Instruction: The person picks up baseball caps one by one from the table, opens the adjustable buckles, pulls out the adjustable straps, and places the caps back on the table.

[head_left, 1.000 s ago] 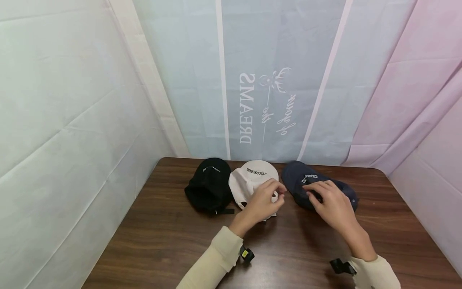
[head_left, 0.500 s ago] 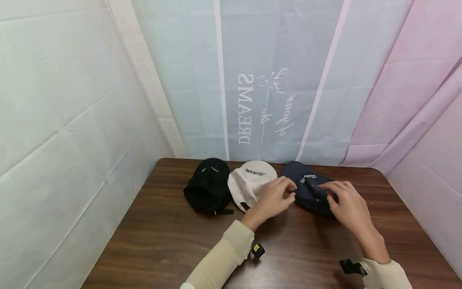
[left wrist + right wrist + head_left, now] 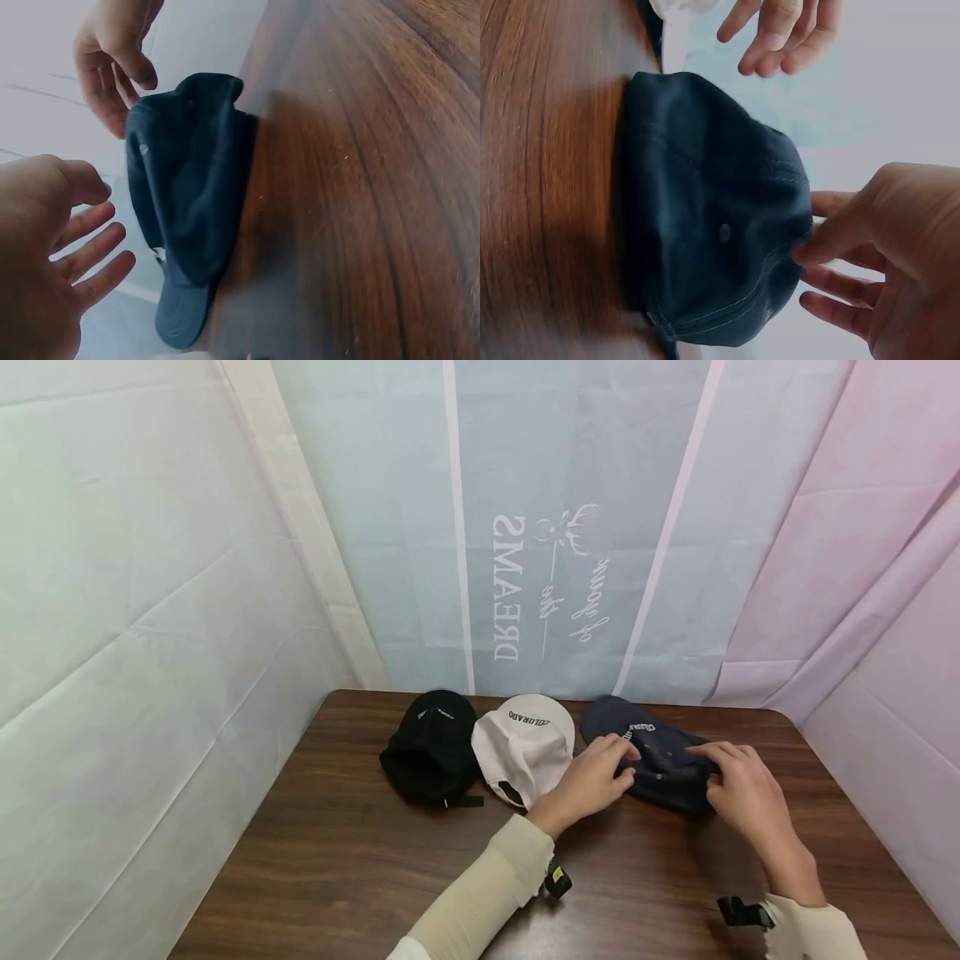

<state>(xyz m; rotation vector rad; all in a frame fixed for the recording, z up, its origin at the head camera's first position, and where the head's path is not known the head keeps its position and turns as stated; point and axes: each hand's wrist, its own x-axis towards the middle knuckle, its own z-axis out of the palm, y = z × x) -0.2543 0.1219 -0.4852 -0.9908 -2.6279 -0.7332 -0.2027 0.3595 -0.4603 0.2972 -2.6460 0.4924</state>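
Observation:
A navy baseball cap (image 3: 660, 768) lies on the wooden table at the right of a row of three caps, its brim toward the far edge. My left hand (image 3: 596, 777) hovers by its left side, fingers loosely bent and apart from the fabric in the left wrist view. At the cap's back end is my right hand (image 3: 750, 789), with thumb and fingertips right at the crown, as the right wrist view shows. Neither hand grips it. Between the navy cap and a black cap (image 3: 431, 752) sits a white cap (image 3: 521, 756) lettered COLORADO.
The brown wooden table (image 3: 360, 877) reaches to a pale blue printed cloth (image 3: 555, 460) behind the caps. White cloth (image 3: 135, 652) hangs along the left side, and pinkish cloth (image 3: 885, 610) on the right. A black strap from the black cap trails onto the table.
Both hands have shifted right over the navy cap, the left from in front of the white cap. The navy cap's back end has swung nearer to me, and its crown looks reshaped.

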